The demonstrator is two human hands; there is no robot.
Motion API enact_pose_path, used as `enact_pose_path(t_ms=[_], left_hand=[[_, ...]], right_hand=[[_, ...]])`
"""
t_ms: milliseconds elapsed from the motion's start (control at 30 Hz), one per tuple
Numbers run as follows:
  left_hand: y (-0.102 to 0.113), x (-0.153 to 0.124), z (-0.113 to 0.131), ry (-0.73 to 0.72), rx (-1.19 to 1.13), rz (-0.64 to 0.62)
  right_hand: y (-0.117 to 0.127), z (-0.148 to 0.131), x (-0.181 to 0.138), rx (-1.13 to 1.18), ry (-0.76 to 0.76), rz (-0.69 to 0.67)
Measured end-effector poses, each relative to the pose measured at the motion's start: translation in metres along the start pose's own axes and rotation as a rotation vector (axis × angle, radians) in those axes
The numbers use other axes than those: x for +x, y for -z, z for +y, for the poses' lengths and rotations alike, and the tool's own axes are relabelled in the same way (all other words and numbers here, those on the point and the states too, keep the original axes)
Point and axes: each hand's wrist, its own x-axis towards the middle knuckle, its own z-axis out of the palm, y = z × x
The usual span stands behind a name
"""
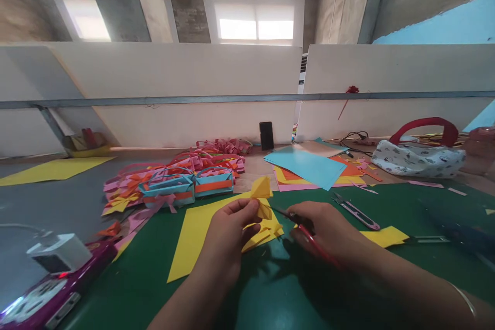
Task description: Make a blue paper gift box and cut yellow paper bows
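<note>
My left hand [234, 224] pinches a small folded piece of yellow paper [260, 188] shaped like a bow between thumb and fingers. Wrapped around red-handled scissors [309, 237] is my right hand [325, 227]; their dark tip points at the paper's right side, and whether they touch cannot be made out. Beneath the left hand lies a large yellow sheet [189, 237], with several yellow paper pieces [266, 232] piled on its right part. To the right of my right hand are a craft knife [356, 211] and another yellow paper piece [384, 236].
Blue paper baskets [212, 181] stand before a heap of pink and orange paper pieces [228, 154]. Behind my hands are coloured sheets [309, 162] and an upright phone [266, 135]. A cloth bag [417, 157] sits right; a purple power strip [77, 278] with a charger lies left.
</note>
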Motion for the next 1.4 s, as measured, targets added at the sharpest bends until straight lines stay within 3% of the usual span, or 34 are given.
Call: enact_pose_path(t_ms=[167,433,667,1033,1267,1333,1400], left_hand=[[0.000,0.002,-0.005,0.048,-0.003,-0.053],[-0.003,0.004,-0.014,0.039,0.090,-0.197],[-0.005,0.006,-0.021,0.026,0.177,-0.260],[-0.005,0.005,-0.018,-0.008,0.179,-0.265],[-0.006,0.000,-0.014,-0.278,0.337,-0.162],[-0.005,-0.004,-0.012,-0.451,0.430,-0.071],[-0.004,-0.009,-0.010,-0.770,0.596,0.056]], right_hand=[[0.007,0.000,0.004,0.353,-0.059,0.155],[0.007,-0.009,0.003,0.971,-0.152,0.145],[0.008,-0.009,0.001,0.895,-0.215,0.135],[0.009,-0.011,0.000,0.710,-0.160,0.190],[0.009,-0.010,-0.002,0.723,-0.083,0.228],[0.012,-0.008,-0.002,0.779,-0.120,0.282],[0.016,-0.004,0.000,0.901,-0.193,0.266]])
